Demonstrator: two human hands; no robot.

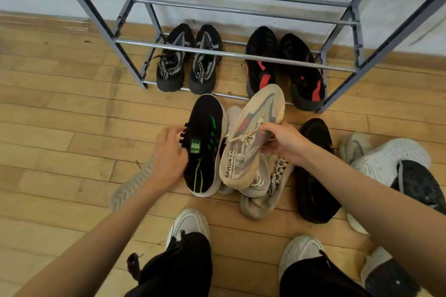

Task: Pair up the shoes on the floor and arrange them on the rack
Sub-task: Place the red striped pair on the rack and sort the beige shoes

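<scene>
The left hand [169, 152] grips a black knit sneaker [206, 125] with green stripes and a white sole by its side; the right hand [286, 142] pinches a beige sneaker [259, 113] with a grey-pink panel at its laces; both shoes are over the floor [60, 116] pile, just before the rack [231, 55]; its lowest tier holds two dark pairs.

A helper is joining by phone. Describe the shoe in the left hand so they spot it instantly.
In front of the metal rack, loose shoes lie heaped on the wood floor. At the heap's left, in the left hand, is a black shoe beside the beige shoe. Only it has bright green stripes.
</scene>
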